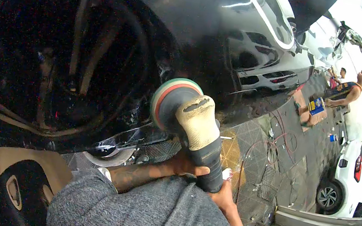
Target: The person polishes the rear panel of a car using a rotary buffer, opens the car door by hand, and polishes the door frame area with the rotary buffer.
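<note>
A polisher [211, 159] with a black body and a worn, tan-wrapped head is held in front of my grey shirt. Its round pad [163, 103], banded green, cream and orange, sits at the glossy black car panel [194, 34] beside the wheel; whether it presses on the paint I cannot tell. My left hand [186, 163] grips the underside of the body, thumb showing and the other fingers mostly hidden. Round the rear end of the polisher my right hand [223, 196] is closed. The car's dark wheel [77, 47] fills the left of the view.
Grated floor tiles [254, 192] lie below, with a thin reddish hose [276, 143] looped across the floor. A white car [353, 182] stands at the right. Farther off, a person [349, 93] is near a blue-and-yellow box [316, 106], with another person behind.
</note>
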{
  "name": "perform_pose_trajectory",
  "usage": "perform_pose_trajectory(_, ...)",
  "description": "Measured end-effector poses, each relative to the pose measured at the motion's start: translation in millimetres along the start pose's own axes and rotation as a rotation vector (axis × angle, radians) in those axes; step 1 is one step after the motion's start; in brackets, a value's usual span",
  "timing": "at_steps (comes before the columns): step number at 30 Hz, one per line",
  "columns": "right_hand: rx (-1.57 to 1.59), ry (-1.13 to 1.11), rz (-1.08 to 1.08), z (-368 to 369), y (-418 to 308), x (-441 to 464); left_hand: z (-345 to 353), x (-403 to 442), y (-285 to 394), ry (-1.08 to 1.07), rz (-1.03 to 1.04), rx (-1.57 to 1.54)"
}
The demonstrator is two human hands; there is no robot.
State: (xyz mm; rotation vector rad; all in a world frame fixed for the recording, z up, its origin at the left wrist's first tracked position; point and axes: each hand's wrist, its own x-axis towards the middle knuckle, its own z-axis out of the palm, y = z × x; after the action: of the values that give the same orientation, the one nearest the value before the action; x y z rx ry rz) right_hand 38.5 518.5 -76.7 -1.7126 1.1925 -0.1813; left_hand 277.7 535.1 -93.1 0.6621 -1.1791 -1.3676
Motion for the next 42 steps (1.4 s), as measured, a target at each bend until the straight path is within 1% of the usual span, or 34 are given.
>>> perform_pose_trajectory(2, -0.009, 0.007, -0.041, 1.2, 6.3, 1.1, -2.9, 0.2, -9.4, 0.021, -0.003, -0.008)
perform_pose_trajectory(5, -0.007, 0.010, 0.014, -4.2, -22.7, -5.4, 1.1, -2.0, -4.8, 0.034, -0.017, -0.025)
perform_pose_trajectory(8, -0.043, 0.027, -0.058, -3.9, -5.1, -4.1, 4.4, 2.4, 12.3, 0.023, -0.016, -0.060)
perform_pose_trajectory(10, -0.063, 0.024, -0.034, -4.0, -9.8, -6.5, 4.6, -1.0, 8.6, 0.016, -0.029, -0.106)
perform_pose_trajectory(12, -0.086, 0.021, -0.013, -2.3, -8.1, -10.1, 1.8, -3.7, -5.0, 0.017, -0.046, -0.059)
perform_pose_trajectory(13, -0.039, 0.036, -0.047, 0.1, -3.2, -10.3, 2.0, -4.5, -9.2, 0.017, -0.039, -0.057)
perform_pose_trajectory(15, 0.003, 0.047, -0.083, -1.9, -6.0, -8.3, 7.1, -3.3, -7.2, 0.061, 0.030, 0.019)
perform_pose_trajectory(16, 0.002, 0.042, -0.052, -2.9, -12.7, -9.2, 8.1, -2.4, -2.4, 0.064, 0.029, 0.013)
perform_pose_trajectory(18, 0.000, 0.033, -0.013, -1.3, -16.9, -15.3, 8.0, -0.1, 8.9, 0.000, -0.044, -0.084)
perform_pose_trajectory(19, -0.022, 0.028, -0.015, -1.5, -18.3, -15.3, 8.5, -2.4, 5.6, 0.003, -0.042, -0.085)
perform_pose_trajectory(21, -0.053, 0.022, -0.031, -2.6, -20.3, -9.9, 8.0, -3.8, -0.5, 0.043, 0.011, 0.066)
perform_pose_trajectory(24, 0.004, 0.032, -0.002, 0.5, -15.5, -8.6, 4.6, -3.0, -3.3, 0.044, -0.002, 0.029)
perform_pose_trajectory(26, 0.011, 0.030, 0.007, 1.8, -24.8, -10.5, 4.1, -5.6, -4.0, 0.040, -0.007, 0.047)
perform_pose_trajectory(29, 0.015, 0.047, -0.050, -2.9, -30.6, -7.4, 5.3, -2.8, 2.1, 0.050, 0.041, 0.093)
perform_pose_trajectory(31, -0.041, 0.020, 0.039, -3.8, -40.0, -8.8, 4.4, -3.0, 0.9, 0.030, 0.020, 0.030)
perform_pose_trajectory(32, -0.031, 0.008, 0.044, -2.8, -30.5, -6.9, 2.6, -2.9, 0.5, 0.033, 0.024, 0.029)
perform_pose_trajectory(35, -0.010, -0.006, -0.008, -5.1, -41.3, -12.0, 7.7, -2.1, 10.8, 0.027, 0.042, 0.015)
perform_pose_trajectory(36, -0.015, -0.009, -0.010, -5.8, -39.1, -11.0, 7.3, 1.2, 5.0, 0.032, 0.046, 0.015)
perform_pose_trajectory(38, 0.009, 0.020, 0.007, -5.5, -28.6, -12.9, 8.6, 6.0, -13.4, 0.037, 0.006, 0.008)
perform_pose_trajectory(39, 0.006, 0.015, 0.011, -3.0, -27.0, -14.9, 6.6, 10.5, 1.9, 0.003, -0.108, -0.009)
perform_pose_trajectory(41, 0.052, 0.143, 0.087, 3.0, -26.1, -18.3, 13.3, 17.8, 19.7, 0.053, -0.077, -0.010)
perform_pose_trajectory(42, 0.048, 0.140, 0.082, 3.4, -24.7, -16.4, 12.1, 17.0, 19.9, 0.057, -0.071, -0.008)
